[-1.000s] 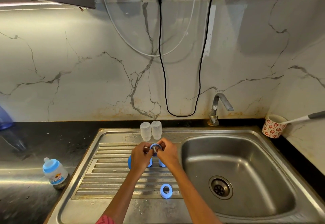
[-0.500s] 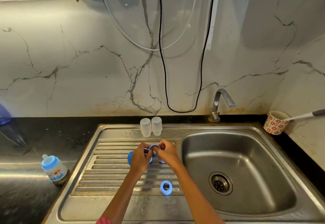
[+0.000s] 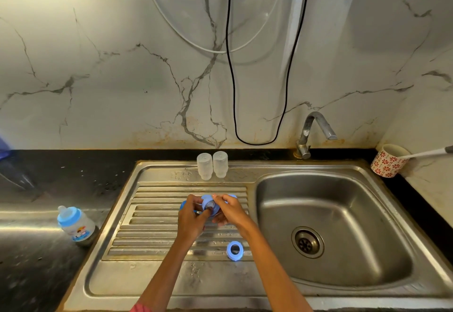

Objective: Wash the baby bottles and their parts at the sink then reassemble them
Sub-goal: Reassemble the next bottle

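Over the ribbed drainboard (image 3: 152, 233) my left hand (image 3: 192, 218) and my right hand (image 3: 229, 210) together hold a blue bottle collar ring (image 3: 209, 205) with a clear teat in its hole. Both hands pinch its rim. Blue caps lie partly hidden behind the hands, one (image 3: 183, 205) at the left and one (image 3: 233, 196) at the right. A second blue collar ring (image 3: 234, 250) lies flat on the drainboard nearer me. Two clear bottle bodies (image 3: 212, 165) stand upside down at the drainboard's back edge. An assembled baby bottle (image 3: 74, 224) with a blue top stands on the black counter at the left.
The steel sink basin (image 3: 343, 204) with its drain (image 3: 307, 242) lies to the right, under the tap (image 3: 315, 132). A flowered cup (image 3: 388, 161) holding a brush handle stands at the back right. A black cable (image 3: 232, 71) hangs down the marble wall.
The ring in my hands has turned so its face with the teat shows toward me, and my left thumb now presses at its centre. The camera has tilted down.
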